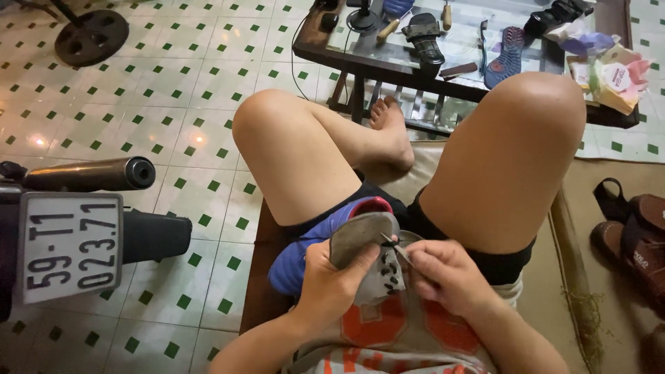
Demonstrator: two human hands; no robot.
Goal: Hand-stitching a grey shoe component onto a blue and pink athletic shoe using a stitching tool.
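A blue and red studded sports shoe (325, 239) lies sole-up in my lap between my bare thighs. My left hand (329, 284) grips it from the left, the thumb pressed on the grey studded sole (367, 246). My right hand (447, 277) pinches a thin pointed metal tool (398, 251), its tip at the sole's right edge. A fine thread seems to run from the tool, but I cannot tell for sure.
A low glass-topped table (388, 66) ahead carries sandals, a fan base, tools and packets. The rear of a motorbike with its exhaust (90, 173) and number plate stands at the left. Brown sandals (634, 235) lie on the right. Green-dotted floor tiles (173, 90) spread around.
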